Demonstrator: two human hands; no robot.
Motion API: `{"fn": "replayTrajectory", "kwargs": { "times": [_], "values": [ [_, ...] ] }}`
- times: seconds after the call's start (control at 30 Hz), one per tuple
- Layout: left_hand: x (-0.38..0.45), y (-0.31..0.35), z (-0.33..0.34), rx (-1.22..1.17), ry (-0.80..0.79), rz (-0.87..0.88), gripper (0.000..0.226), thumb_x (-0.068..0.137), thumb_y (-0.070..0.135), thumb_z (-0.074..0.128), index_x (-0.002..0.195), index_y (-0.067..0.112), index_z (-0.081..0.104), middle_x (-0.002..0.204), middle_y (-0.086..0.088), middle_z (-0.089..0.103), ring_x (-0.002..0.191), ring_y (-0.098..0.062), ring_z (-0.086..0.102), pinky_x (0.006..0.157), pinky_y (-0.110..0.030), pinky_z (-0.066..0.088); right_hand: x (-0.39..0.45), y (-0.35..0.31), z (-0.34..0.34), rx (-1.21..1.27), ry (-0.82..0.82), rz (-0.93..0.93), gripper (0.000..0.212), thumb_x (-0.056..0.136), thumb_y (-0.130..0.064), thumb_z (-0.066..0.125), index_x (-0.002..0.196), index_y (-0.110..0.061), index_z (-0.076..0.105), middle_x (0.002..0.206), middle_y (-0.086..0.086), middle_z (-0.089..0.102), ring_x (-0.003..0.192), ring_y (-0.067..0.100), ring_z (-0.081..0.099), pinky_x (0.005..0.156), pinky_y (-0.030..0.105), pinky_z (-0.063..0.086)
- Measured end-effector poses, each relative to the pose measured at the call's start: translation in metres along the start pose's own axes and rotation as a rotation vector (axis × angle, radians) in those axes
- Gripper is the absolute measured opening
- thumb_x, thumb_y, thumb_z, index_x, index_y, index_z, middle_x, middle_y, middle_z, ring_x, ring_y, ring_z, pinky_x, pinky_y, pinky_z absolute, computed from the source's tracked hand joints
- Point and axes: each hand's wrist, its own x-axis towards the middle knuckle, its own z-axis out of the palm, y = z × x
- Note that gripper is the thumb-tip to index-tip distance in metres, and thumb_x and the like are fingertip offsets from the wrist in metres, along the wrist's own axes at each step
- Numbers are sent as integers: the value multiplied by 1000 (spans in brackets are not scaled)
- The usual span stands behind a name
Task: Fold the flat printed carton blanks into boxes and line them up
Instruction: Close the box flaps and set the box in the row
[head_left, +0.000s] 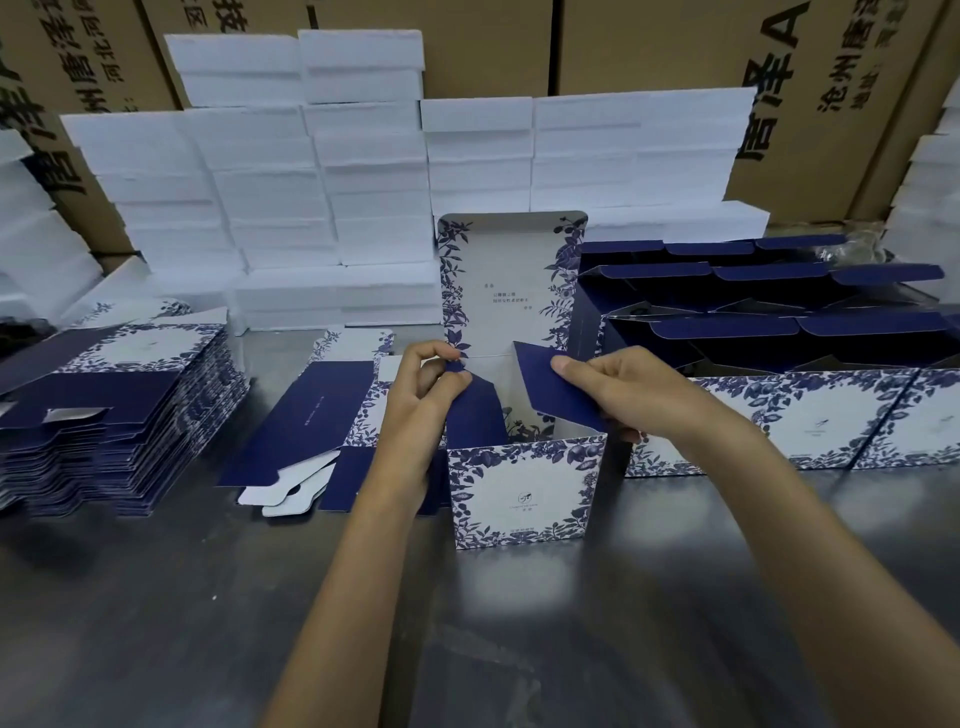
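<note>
One carton (524, 488) stands half-folded at mid-desk (156, 597), both hands on its side flaps.

My left hand (423, 400) pinches the left navy flap (475, 410) in curled fingers; my right hand (618, 389) pinches the right flap (558, 389) between thumb and fingers. The carton hides its own floor. One stack of flat blanks (119, 415) is cut off at left; I cannot count the finished boxes (779, 322) at right, which run out of frame.

Dim, cool overhead light glares softly off the metal table (519, 623); wide-angle edges bend and blur.
</note>
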Motion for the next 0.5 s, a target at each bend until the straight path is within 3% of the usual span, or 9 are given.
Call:
{"fn": "replayTrajectory", "kwargs": {
  "times": [0.2, 0.37, 0.5],
  "values": [
    [0, 0, 0, -13, -22, -10, 23, 93, 9, 63, 92, 33, 62, 91, 7, 68, 76, -13, 64, 63, -26, 51, 5, 8, 8, -33, 59, -31, 46, 106, -36, 49, 67, -12, 43, 51, 4, 39, 41, 16, 37, 40, 18, 32],
    [0, 1, 1, -29, -16, -17, 24, 92, 8, 62, 90, 32, 63, 90, 7, 68, 73, -12, 64, 61, -26, 51, 11, -1, -1, -121, 13, -17, 53, 106, -42, 46, 75, 0, 55, 60, 15, 42, 40, 21, 41, 44, 21, 36],
    [0, 0, 1, -37, -33, -20, 23, 92, 9, 62, 91, 32, 63, 87, 7, 68, 70, -11, 65, 56, -24, 51, 13, -2, 4, -184, 80, -47, 45, 108, -34, 42, 69, -11, 41, 60, 14, 41, 43, 25, 46, 40, 21, 37]
  ]
}}
